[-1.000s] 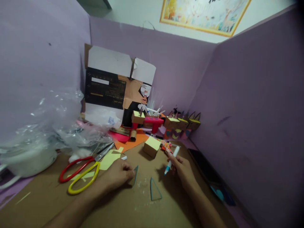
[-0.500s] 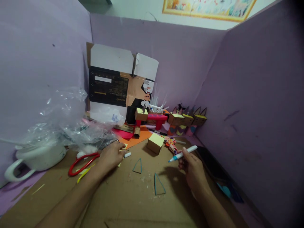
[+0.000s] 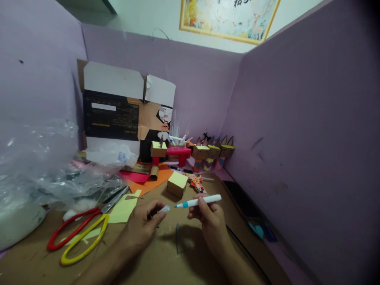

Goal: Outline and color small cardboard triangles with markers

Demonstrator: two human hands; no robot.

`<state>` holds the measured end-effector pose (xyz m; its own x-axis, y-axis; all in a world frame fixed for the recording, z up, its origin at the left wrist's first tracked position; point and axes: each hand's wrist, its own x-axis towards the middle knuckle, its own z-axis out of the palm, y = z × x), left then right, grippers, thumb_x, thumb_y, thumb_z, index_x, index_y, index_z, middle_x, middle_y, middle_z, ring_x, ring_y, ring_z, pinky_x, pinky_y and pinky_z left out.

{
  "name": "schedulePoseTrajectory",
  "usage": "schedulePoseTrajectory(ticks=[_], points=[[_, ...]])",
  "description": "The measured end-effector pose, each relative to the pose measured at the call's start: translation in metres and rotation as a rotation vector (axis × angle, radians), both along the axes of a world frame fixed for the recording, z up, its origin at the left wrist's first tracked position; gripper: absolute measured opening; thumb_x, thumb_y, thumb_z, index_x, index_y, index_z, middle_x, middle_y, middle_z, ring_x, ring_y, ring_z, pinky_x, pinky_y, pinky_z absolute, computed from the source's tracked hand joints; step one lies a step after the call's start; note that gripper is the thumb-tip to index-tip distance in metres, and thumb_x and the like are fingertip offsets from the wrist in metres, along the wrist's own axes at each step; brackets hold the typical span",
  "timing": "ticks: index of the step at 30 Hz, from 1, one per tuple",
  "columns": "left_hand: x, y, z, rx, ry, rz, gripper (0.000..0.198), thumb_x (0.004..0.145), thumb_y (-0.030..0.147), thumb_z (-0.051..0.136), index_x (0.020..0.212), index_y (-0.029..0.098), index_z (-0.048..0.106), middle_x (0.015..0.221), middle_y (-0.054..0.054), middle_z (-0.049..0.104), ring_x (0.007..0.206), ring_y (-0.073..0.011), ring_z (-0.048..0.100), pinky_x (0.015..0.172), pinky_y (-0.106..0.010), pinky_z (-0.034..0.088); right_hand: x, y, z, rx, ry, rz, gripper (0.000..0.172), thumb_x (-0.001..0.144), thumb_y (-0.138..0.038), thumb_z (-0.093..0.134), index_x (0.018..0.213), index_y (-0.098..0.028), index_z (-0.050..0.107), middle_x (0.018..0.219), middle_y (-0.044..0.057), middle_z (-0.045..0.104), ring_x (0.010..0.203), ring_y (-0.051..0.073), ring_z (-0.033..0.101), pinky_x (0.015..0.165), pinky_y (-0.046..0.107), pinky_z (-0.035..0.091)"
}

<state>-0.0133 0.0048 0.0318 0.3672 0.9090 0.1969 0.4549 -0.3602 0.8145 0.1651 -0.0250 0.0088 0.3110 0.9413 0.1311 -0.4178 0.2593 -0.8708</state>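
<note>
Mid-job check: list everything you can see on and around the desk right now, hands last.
marker: one, white with blue band, uncapped, in right hand
marker cap: one, white, in left fingertips, apart from marker tip
scissors: one pair, red and yellow handles, left of the hands
paper scraps: few, yellow, by scissor blades
small box: one, brown with yellow top, behind the hands
eared boxes: three, brown and yellow, back row
carton: one, white, black and brown, at back
plastic bag: one, clear, far left
flat dark object: one, black, right edge
cardboard sheet: one, brown, desktop
left hand: one, pinching cap
right hand: one, gripping marker
</note>
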Motion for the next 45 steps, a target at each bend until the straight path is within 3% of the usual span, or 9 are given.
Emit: schedulePoseTrajectory(ticks=[12, 16, 22, 30, 34, 36, 38, 41, 45], points=[[0.001, -0.011, 0.003, -0.011, -0.063, -0.056, 0.020, 0.074, 0.033, 0.050, 0.075, 0.019, 0.065, 0.067, -0.001, 0.062, 0.063, -0.0154, 0.052, 0.058, -0.022, 0.037, -0.009, -0.009, 0.000, 0.074, -0.205, 0.062, 0.021, 0.072, -0.034, 0.064, 0.080, -0.014, 0.061, 0.058, 0.001, 0.064, 0.054, 0.014, 0.060, 0.054, 0.027, 0.050], [0.002, -0.012, 0.003, -0.036, -0.162, -0.021, 0.018, 0.069, 0.031, 0.055, 0.073, 0.019, 0.067, 0.063, -0.001, 0.062, 0.060, -0.0144, 0.052, 0.056, -0.022, 0.038, -0.011, -0.011, -0.002, 0.018, -0.155, 0.150, 0.020, 0.071, -0.033, 0.065, 0.075, -0.015, 0.059, 0.056, 0.001, 0.063, 0.050, 0.014, 0.059, 0.051, 0.026, 0.049], [0.005, -0.013, -0.004, -0.224, -0.347, 0.071, 0.021, 0.062, 0.035, 0.058, 0.066, 0.015, 0.063, 0.045, 0.004, 0.049, 0.043, -0.0094, 0.042, 0.043, -0.020, 0.032, -0.014, -0.012, -0.008, -0.017, -0.055, 0.276, 0.017, 0.071, -0.030, 0.066, 0.070, -0.017, 0.055, 0.058, -0.001, 0.063, 0.054, 0.013, 0.059, 0.055, 0.026, 0.047], [0.006, -0.015, -0.007, -0.159, -0.343, 0.093, 0.020, 0.061, 0.034, 0.058, 0.058, 0.015, 0.063, 0.041, 0.004, 0.046, 0.041, -0.0088, 0.040, 0.042, -0.020, 0.032, -0.020, -0.012, -0.016, -0.060, -0.152, 0.268, 0.024, 0.068, -0.037, 0.064, 0.072, -0.017, 0.050, 0.059, 0.000, 0.062, 0.054, 0.015, 0.059, 0.056, 0.030, 0.048], [0.005, -0.008, -0.011, -0.114, -0.256, 0.057, 0.025, 0.066, 0.037, 0.056, 0.077, 0.016, 0.065, 0.049, 0.003, 0.052, 0.047, -0.0110, 0.047, 0.046, -0.021, 0.036, -0.013, -0.011, -0.005, -0.059, -0.374, 0.144, 0.022, 0.071, -0.038, 0.058, 0.074, -0.018, 0.050, 0.052, -0.002, 0.056, 0.048, 0.014, 0.056, 0.051, 0.027, 0.046], [0.002, -0.003, -0.014, -0.109, -0.223, 0.050, 0.038, 0.069, 0.040, 0.054, 0.098, 0.017, 0.060, 0.056, 0.002, 0.057, 0.051, -0.0125, 0.050, 0.048, -0.021, 0.039, 0.002, -0.007, 0.004, -0.072, -0.539, 0.038, 0.023, 0.074, -0.039, 0.053, 0.081, -0.017, 0.054, 0.050, -0.003, 0.054, 0.046, 0.014, 0.054, 0.049, 0.026, 0.044], [-0.002, 0.002, -0.017, -0.123, -0.203, 0.092, 0.044, 0.072, 0.044, 0.050, 0.106, 0.016, 0.054, 0.062, 0.001, 0.058, 0.052, -0.0130, 0.051, 0.046, -0.022, 0.040, 0.026, -0.001, 0.013, -0.105, -0.730, -0.083, 0.027, 0.079, -0.038, 0.045, 0.091, -0.015, 0.056, 0.061, 0.002, 0.059, 0.056, 0.016, 0.057, 0.056, 0.028, 0.045], [-0.007, 0.006, -0.019, -0.108, -0.136, 0.158, 0.037, 0.074, 0.045, 0.046, 0.093, 0.016, 0.059, 0.063, 0.000, 0.057, 0.050, -0.0125, 0.049, 0.044, -0.021, 0.040, 0.068, 0.012, 0.021, -0.197, -1.069, -0.175, 0.028, 0.075, -0.024, 0.054, 0.102, -0.018, 0.058, 0.095, 0.009, 0.063, 0.088, 0.023, 0.057, 0.076, 0.034, 0.040], [-0.009, 0.006, -0.017, -0.034, -0.042, 0.121, 0.029, 0.075, 0.039, 0.045, 0.082, 0.017, 0.062, 0.063, 0.000, 0.059, 0.057, -0.0139, 0.054, 0.050, -0.021, 0.042, 0.101, 0.031, 0.017, -0.375, -1.461, -0.084, 0.029, 0.069, -0.009, 0.062, 0.097, -0.017, 0.063, 0.091, 0.010, 0.065, 0.092, 0.027, 0.057, 0.079, 0.038, 0.039]])
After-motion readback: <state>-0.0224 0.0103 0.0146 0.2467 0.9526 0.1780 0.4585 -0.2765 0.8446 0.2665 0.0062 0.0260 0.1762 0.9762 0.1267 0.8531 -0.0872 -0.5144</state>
